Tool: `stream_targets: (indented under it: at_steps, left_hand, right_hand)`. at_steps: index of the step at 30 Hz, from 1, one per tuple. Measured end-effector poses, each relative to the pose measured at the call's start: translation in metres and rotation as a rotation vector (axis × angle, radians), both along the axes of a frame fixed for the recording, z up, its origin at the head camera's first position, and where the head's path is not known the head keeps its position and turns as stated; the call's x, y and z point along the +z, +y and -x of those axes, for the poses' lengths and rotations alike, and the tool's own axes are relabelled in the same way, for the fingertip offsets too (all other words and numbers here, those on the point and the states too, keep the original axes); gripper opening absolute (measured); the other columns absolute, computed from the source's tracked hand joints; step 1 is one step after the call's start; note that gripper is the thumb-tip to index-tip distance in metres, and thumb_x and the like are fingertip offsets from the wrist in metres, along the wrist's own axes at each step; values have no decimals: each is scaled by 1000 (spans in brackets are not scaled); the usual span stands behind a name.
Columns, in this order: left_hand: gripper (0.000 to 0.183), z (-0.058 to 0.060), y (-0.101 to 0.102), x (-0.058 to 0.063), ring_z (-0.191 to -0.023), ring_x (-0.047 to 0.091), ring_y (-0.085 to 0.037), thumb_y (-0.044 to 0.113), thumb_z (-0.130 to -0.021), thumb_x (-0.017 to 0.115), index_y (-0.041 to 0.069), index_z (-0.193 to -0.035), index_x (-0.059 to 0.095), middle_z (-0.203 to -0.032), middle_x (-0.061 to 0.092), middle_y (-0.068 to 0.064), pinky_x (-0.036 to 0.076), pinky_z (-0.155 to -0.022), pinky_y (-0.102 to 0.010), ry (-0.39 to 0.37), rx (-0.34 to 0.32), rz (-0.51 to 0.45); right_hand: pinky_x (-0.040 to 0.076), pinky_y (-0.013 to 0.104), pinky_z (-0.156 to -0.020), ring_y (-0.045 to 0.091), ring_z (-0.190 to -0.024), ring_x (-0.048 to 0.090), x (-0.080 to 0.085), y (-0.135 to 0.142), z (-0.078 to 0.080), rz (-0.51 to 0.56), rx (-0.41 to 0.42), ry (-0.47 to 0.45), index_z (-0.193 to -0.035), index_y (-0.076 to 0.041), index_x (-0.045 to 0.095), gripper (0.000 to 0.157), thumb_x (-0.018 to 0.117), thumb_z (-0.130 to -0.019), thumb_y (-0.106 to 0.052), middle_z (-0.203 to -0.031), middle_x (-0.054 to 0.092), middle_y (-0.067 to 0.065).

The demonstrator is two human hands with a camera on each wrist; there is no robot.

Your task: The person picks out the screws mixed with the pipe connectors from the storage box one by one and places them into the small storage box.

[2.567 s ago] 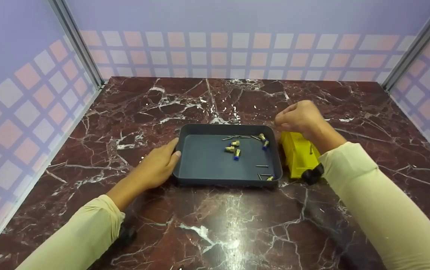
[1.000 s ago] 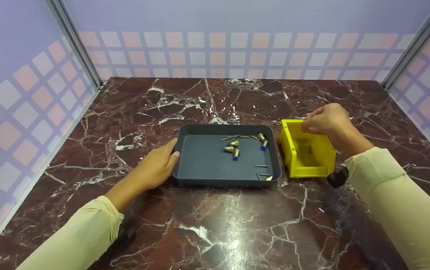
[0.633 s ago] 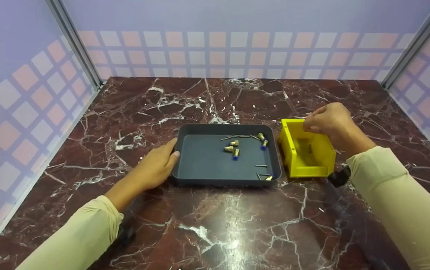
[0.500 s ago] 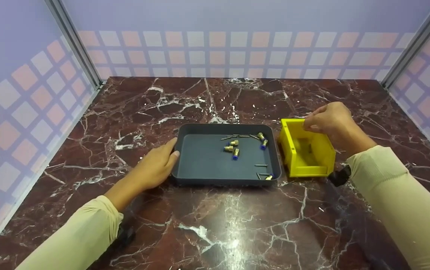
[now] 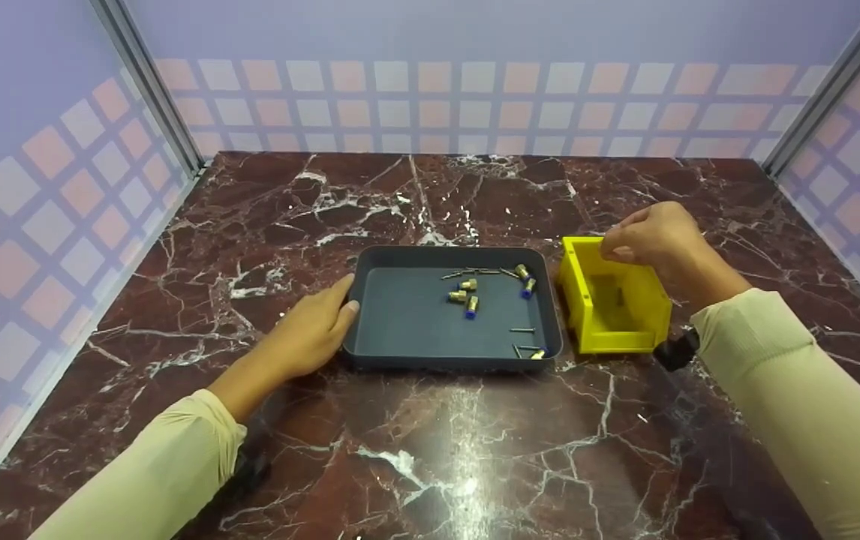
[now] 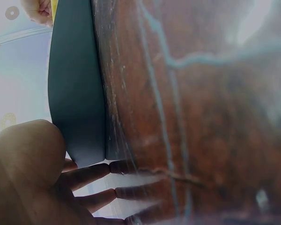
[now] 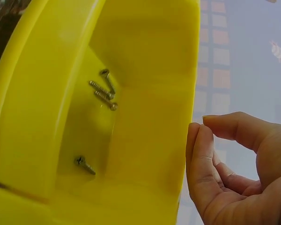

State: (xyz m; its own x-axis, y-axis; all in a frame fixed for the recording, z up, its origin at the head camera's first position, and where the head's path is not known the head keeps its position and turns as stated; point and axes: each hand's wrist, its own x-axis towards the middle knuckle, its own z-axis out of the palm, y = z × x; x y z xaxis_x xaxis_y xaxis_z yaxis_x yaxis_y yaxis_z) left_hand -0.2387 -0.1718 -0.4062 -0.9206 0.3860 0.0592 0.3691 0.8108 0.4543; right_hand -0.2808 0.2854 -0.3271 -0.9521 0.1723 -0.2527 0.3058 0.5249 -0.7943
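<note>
My left hand (image 5: 310, 330) rests against the left side of a dark grey tray (image 5: 430, 363), its fingers mostly straight. In the tray lie several brass fittings (image 5: 473, 307) with blue ends, and several thin screws (image 5: 522, 330). My right hand (image 5: 659, 240) is over the back of a yellow bin (image 5: 617, 343). In the right wrist view its fingers are curled, with the thumb tip close against the forefinger tip, and nothing shows between them. Several loose screws (image 7: 86, 165) lie on the bin's floor.
The tray and bin stand side by side on a dark red marbled table (image 5: 415, 450), a narrow gap between them. Tiled-pattern panels (image 5: 434, 97) enclose the back and both sides, with metal posts (image 5: 152, 82) at the corners.
From near the tray's back right corner, my right hand has moved right over the yellow bin, where it has since stayed with only slight movement. My left hand keeps its place at the tray.
</note>
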Motion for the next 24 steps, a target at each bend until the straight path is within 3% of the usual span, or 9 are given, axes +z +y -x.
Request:
stream_targets:
  at_steps: [7, 17, 24]
  left_hand:
    - [59, 1, 0, 0, -145, 40, -47, 31, -112, 36, 0, -161, 26, -158, 41, -26, 30, -122, -60, -24, 4, 14]
    - [59, 1, 0, -1, -145, 41, -47, 31, -112, 37, 0, -160, 26, -157, 42, -27, 32, -121, -60, -26, -4, 0]
    - [58, 0, 0, 0, -143, 42, -48, 28, -111, 37, -2, -160, 27, -155, 43, -29, 33, -120, -61, -4, -6, -5]
  right_hand:
    - [61, 25, -85, 8, -86, 73, 3, -13, 2, 74, 31, -19, -120, 3, 70, 41, 81, -83, -11, -123, 64, 13]
    - [63, 26, -84, 12, -82, 74, 1, -34, 3, 269, 65, 13, -93, -4, 80, 8, 79, -84, -3, -94, 72, 2]
    - [62, 25, -84, 13, -85, 74, 2, -50, 4, 238, 90, 3, -116, 5, 74, 31, 78, -89, -10, -103, 72, 6]
